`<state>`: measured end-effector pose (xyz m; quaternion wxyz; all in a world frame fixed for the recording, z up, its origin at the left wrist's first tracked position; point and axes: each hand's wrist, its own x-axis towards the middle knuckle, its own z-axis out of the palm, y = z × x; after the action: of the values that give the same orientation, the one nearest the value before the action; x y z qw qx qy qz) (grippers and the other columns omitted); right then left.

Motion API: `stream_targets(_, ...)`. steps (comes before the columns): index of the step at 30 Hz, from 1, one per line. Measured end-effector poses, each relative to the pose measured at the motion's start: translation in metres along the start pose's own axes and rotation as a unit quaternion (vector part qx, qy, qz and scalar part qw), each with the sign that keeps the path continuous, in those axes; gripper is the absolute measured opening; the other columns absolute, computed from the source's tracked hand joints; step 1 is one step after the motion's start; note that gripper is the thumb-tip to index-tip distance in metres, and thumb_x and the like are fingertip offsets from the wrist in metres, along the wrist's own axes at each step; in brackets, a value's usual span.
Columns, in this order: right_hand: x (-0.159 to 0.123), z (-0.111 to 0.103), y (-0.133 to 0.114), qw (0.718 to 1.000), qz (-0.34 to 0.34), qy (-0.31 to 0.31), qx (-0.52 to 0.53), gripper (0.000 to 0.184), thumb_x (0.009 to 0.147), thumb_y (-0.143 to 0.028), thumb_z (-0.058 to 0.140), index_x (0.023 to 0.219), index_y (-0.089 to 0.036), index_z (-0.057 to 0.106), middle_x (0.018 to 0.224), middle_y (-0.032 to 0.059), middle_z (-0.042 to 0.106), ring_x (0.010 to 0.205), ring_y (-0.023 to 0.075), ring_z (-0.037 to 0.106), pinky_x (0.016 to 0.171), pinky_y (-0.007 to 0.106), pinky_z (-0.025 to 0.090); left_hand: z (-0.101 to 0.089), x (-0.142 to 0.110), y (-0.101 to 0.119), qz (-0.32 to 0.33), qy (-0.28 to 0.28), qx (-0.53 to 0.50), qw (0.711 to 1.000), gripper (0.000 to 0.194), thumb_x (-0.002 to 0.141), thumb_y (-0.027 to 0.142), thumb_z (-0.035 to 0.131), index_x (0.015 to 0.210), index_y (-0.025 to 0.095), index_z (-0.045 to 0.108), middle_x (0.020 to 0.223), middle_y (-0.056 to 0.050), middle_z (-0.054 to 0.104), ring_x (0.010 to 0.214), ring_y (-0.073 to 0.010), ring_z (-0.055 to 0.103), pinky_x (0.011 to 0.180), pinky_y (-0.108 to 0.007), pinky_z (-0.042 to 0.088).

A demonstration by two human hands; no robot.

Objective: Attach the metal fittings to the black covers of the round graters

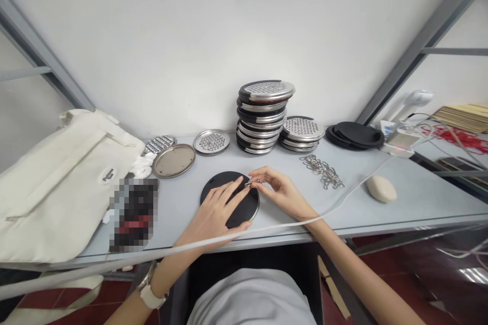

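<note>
A round black disc [213, 181] with a metal rim lies on the table in front of me. My left hand [221, 208] rests flat on it with fingers spread, the thumb near its front edge. At the disc's upper right edge, my right hand [276, 188] pinches a small metal clip [250, 183] between thumb and fingers. The left index and middle fingertips are close to that clip. To the right is a loose pile of small metal clips [324, 171]. The disc's underside is hidden.
Behind stand a tall stack of grater discs [263, 117], a shorter stack [303, 129] and black lids [354, 135]. Metal discs [174, 160] lie left, beside a cream bag [64, 188]. A white cable [290, 223] crosses in front; a beige oval object [381, 189] sits right.
</note>
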<state>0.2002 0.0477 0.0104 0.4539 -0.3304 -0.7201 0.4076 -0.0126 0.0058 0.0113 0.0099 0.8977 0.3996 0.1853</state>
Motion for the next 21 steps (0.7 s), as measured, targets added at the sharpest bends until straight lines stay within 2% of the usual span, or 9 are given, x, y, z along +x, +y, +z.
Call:
stream_targets(4,-0.0009,0.0029,-0.0009,0.999,-0.006,-0.029,0.026,0.028,0.087,-0.029,0.057,0.114,-0.022,0.056,0.102,0.0058,0.067,0.096,0.017,0.063,0.09,0.034,0.049,0.0006,-0.0003,-0.0001,0.019,0.002,-0.012,1.0,0.063,0.085,0.036,0.057,0.141,0.02,0.033,0.146,-0.009,0.035,0.13,-0.025,0.036,0.105,-0.041,0.032)
stream_targets(10,-0.0008,0.0023,-0.0005,1.0,0.0,0.013,-0.024,0.023,0.084,-0.033,0.06,0.104,-0.021,0.06,0.096,0.006,0.065,0.088,0.0169,0.063,0.085,0.034,0.051,-0.0005,-0.0007,0.0004,0.015,0.012,-0.052,0.998,0.056,0.085,0.035,0.056,0.136,0.019,0.039,0.139,-0.011,0.044,0.127,-0.0248,0.041,0.104,-0.04,0.034)
stream_targets(16,-0.0023,0.0061,-0.0007,0.998,0.01,-0.041,-0.047,0.032,0.082,-0.033,0.063,0.111,-0.022,0.056,0.09,0.0031,0.064,0.082,0.0152,0.061,0.081,0.031,0.051,-0.005,-0.0002,0.0025,0.0,0.016,-0.094,0.995,0.058,0.084,0.033,0.059,0.136,0.021,0.037,0.14,-0.009,0.042,0.128,-0.0237,0.04,0.105,-0.038,0.033)
stream_targets(21,-0.0024,0.0086,-0.0032,0.998,-0.002,-0.044,-0.045,0.021,0.087,-0.026,0.054,0.107,-0.021,0.058,0.09,0.0034,0.065,0.083,0.0149,0.061,0.08,0.029,0.049,-0.0084,-0.0007,0.0014,-0.012,0.018,-0.139,0.99,0.056,0.085,0.028,0.058,0.136,0.024,0.037,0.138,-0.006,0.045,0.128,-0.0213,0.041,0.107,-0.038,0.031)
